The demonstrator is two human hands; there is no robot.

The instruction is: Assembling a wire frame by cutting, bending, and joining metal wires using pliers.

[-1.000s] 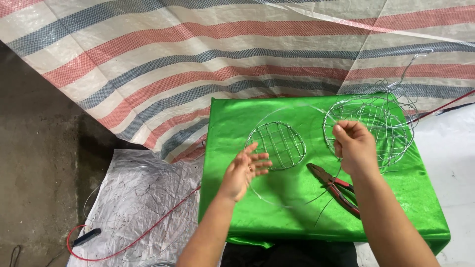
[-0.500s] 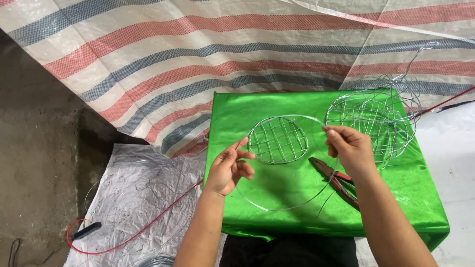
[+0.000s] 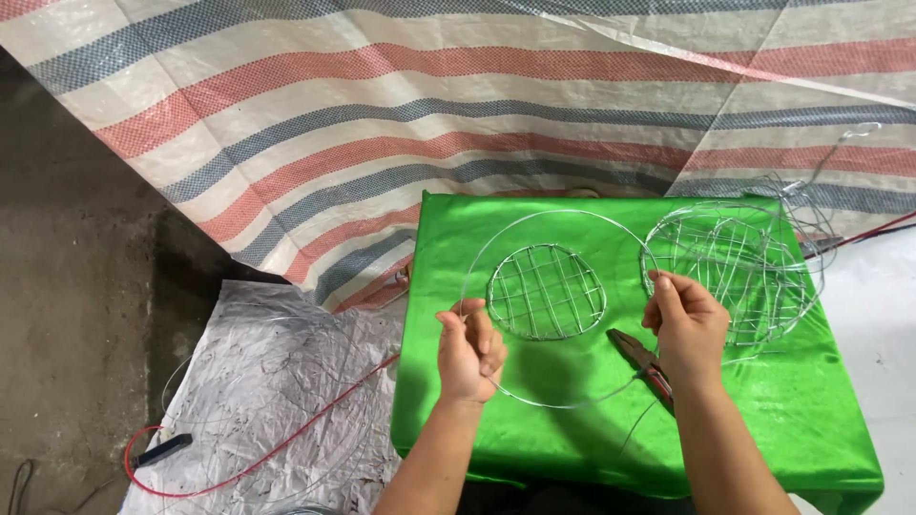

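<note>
I am pinching a large thin silver wire hoop [image 3: 534, 224] with both hands, left hand [image 3: 471, 348] and right hand [image 3: 685, 324], over the green-covered table [image 3: 811, 401]. It is ringing a finished small round wire grid [image 3: 546, 292] mid-table, not yet joined; a finished wire basket [image 3: 739, 267] sits near the far right corner.

Both hands, left hand [image 3: 469, 351] at nine o'clock and right hand [image 3: 685, 326] at three, pinch a wire ring [image 3: 553, 217] around a round wire grid [image 3: 546, 292].
</note>
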